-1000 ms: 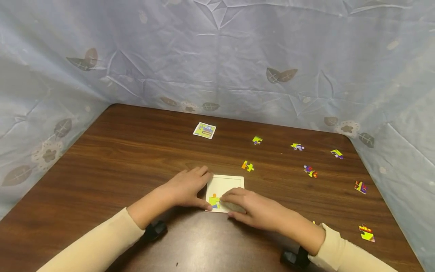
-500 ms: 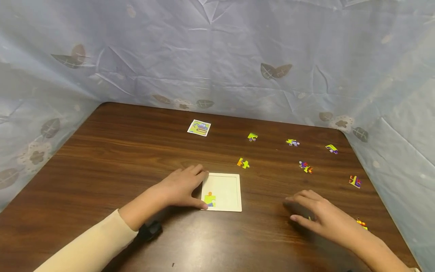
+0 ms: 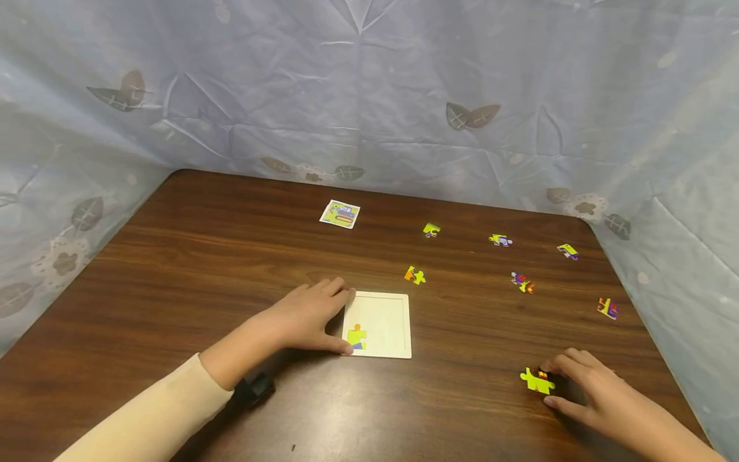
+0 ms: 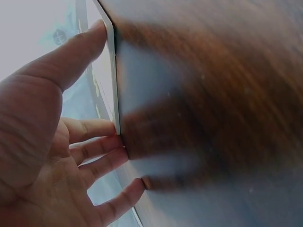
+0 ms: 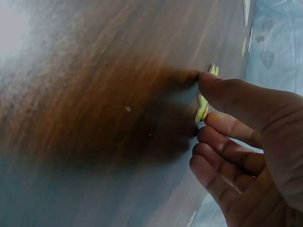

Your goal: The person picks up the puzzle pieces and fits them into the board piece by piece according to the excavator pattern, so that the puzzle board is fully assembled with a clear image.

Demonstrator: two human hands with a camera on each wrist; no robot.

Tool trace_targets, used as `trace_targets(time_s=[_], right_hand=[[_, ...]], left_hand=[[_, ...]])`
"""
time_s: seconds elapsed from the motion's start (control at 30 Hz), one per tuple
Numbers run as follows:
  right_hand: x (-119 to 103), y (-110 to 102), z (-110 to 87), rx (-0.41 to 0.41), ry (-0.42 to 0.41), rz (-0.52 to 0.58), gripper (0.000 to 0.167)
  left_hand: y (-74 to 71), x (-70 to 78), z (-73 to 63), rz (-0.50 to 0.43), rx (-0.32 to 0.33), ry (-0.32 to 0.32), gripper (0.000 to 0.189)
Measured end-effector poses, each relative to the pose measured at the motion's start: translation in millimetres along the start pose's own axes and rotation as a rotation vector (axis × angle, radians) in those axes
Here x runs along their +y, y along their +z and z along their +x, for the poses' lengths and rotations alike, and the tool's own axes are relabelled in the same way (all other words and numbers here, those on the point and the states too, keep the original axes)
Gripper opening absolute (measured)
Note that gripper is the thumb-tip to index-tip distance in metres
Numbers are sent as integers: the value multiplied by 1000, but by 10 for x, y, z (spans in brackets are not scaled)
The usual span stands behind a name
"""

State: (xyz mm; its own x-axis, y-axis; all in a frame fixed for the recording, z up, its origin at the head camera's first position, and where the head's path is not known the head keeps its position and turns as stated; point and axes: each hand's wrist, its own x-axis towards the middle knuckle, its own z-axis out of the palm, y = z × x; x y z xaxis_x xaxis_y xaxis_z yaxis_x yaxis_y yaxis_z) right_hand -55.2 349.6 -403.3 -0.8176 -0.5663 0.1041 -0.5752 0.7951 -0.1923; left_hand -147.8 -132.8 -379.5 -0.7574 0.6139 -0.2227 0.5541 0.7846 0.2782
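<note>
In the head view my left hand (image 3: pixel 306 317) rests at the left side of a cream square puzzle tray (image 3: pixel 383 324). Its thumb lies on the near left corner and its index finger touches the far left corner. One yellow-green puzzle piece (image 3: pixel 356 338) with an orange knob sits in the tray's near left corner. On the right, my right hand (image 3: pixel 600 391) is low at the table, thumb and index finger at either side of a yellow-green puzzle piece (image 3: pixel 537 381). The right wrist view shows this piece (image 5: pixel 202 109) between thumb and index; whether they pinch it is unclear.
Several loose puzzle pieces lie on the brown table, including an orange and green piece (image 3: pixel 415 275) near the tray and a red and purple piece (image 3: pixel 607 308) at the right. A picture card (image 3: pixel 340 213) lies at the back. A patterned curtain (image 3: pixel 404 96) surrounds the table.
My right hand has left the tray and moved right to the puzzle piece, uncovering the piece in the tray's corner. My left hand has stayed at the tray.
</note>
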Motion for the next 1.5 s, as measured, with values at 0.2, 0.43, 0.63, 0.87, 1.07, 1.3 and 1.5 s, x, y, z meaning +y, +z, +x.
trace_targets(time_s=[0.2, 0.43, 0.63, 0.87, 1.07, 1.3, 1.5], right_hand=[[6, 48, 4, 76, -18, 17, 43], [2, 77, 48, 129, -47, 33, 43], [3, 97, 80, 180, -99, 35, 43], [-114, 71, 207, 182, -84, 24, 43], [-402, -7, 549, 148, -70, 71, 37], [-882, 54, 1086, 73, -99, 112, 21], [-1219, 177, 1455, -9, -144, 127, 16]], left_hand=[[-8, 0, 5, 5, -17, 5, 102], [-11, -9, -1, 1, -24, -3, 105], [4, -14, 6, -3, -22, -7, 106], [16, -16, 1, 0, -8, -6, 106], [23, -22, -4, 2, -4, -7, 106], [33, -33, -11, 5, 1, -2, 106], [36, -43, -12, 16, 7, 12, 105]])
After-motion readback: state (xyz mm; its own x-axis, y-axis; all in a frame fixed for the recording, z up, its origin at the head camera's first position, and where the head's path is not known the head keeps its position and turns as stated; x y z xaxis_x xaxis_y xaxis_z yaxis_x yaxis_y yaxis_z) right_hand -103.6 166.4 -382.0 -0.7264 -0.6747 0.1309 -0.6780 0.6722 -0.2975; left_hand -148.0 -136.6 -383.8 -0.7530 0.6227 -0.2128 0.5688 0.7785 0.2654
